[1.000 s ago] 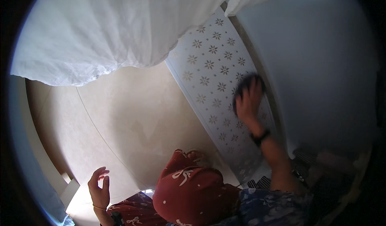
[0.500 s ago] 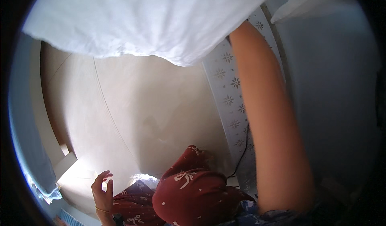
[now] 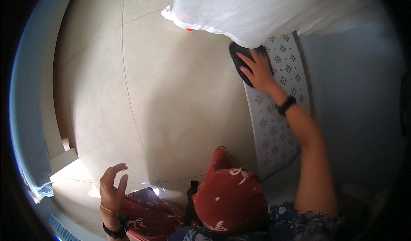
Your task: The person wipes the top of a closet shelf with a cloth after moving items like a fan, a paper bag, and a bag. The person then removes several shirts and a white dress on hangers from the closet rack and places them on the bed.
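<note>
My right hand (image 3: 257, 71) lies on a flat, rounded black thing (image 3: 244, 71), its fingers spread; blur hides what kind of thing it is. It rests at the edge of a white strip with dark flower prints (image 3: 274, 125). The lower edge of a hanging white cloth (image 3: 257, 14) comes down just beyond my fingers. At the lower left, my left hand (image 3: 112, 187) hovers beside my knee, fingers apart and loosely curved, holding nothing.
Dark red fabric with white bow prints (image 3: 231, 198) covers my bent knees. Beige floor tiles (image 3: 184, 99) stretch between the patterned strip and a blue surface (image 3: 30, 112) along the left. A grey-blue wall (image 3: 355, 112) rises at the right. A small red spot (image 3: 189, 29) shows under the cloth's hem.
The white cloth now covers less of the view, at the upper right. My right hand, hidden behind it before, shows on the black thing. The black cord on the strip is out of sight.
</note>
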`<state>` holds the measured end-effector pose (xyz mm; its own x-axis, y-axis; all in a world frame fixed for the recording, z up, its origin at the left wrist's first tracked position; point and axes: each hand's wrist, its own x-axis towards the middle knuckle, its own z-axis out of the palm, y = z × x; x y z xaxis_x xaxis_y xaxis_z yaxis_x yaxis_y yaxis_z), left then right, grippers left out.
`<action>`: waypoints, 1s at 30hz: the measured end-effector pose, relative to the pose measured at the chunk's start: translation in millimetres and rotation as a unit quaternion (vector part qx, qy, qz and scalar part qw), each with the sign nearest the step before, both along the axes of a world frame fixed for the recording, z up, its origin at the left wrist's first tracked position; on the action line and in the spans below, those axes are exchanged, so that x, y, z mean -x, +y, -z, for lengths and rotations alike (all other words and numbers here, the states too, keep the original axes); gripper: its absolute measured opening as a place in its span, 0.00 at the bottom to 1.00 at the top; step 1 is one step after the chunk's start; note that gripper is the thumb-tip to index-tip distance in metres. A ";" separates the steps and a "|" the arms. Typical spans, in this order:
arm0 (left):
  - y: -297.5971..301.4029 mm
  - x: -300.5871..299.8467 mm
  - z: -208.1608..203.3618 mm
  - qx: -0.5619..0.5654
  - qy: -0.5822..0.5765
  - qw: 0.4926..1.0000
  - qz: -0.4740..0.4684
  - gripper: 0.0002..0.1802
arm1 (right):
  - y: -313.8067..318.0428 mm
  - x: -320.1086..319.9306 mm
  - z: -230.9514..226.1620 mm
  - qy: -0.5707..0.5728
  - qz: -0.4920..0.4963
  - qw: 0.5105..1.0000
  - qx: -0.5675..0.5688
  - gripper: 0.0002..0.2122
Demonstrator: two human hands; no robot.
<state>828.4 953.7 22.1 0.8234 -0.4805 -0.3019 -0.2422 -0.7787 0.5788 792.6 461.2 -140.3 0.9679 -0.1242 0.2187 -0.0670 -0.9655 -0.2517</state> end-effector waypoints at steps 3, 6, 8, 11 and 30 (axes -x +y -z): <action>9.4 4.1 10.1 0.026 -0.009 0.996 0.088 0.14 | 14.5 93.7 16.6 0.013 0.168 0.985 0.022 0.21; 13.9 9.6 3.9 0.030 0.033 0.994 0.103 0.15 | 49.2 212.5 29.0 0.042 0.313 0.949 0.022 0.23; 10.9 6.9 -1.1 0.040 0.033 0.993 0.108 0.15 | 75.6 307.3 32.9 0.068 0.439 0.895 0.036 0.25; 33.6 10.5 -7.9 0.046 0.030 0.994 0.100 0.15 | 170.6 363.8 33.2 0.166 0.642 0.747 0.039 0.24; 20.3 11.7 -58.4 -0.074 0.000 0.997 0.002 0.18 | 12.8 -56.8 30.7 0.026 0.187 0.979 0.071 0.26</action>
<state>816.7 974.0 80.5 0.8219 -0.4334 -0.3696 -0.2446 -0.8546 0.4581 849.4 474.0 -171.0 0.8706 -0.4447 0.2106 -0.4326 -0.8957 -0.1031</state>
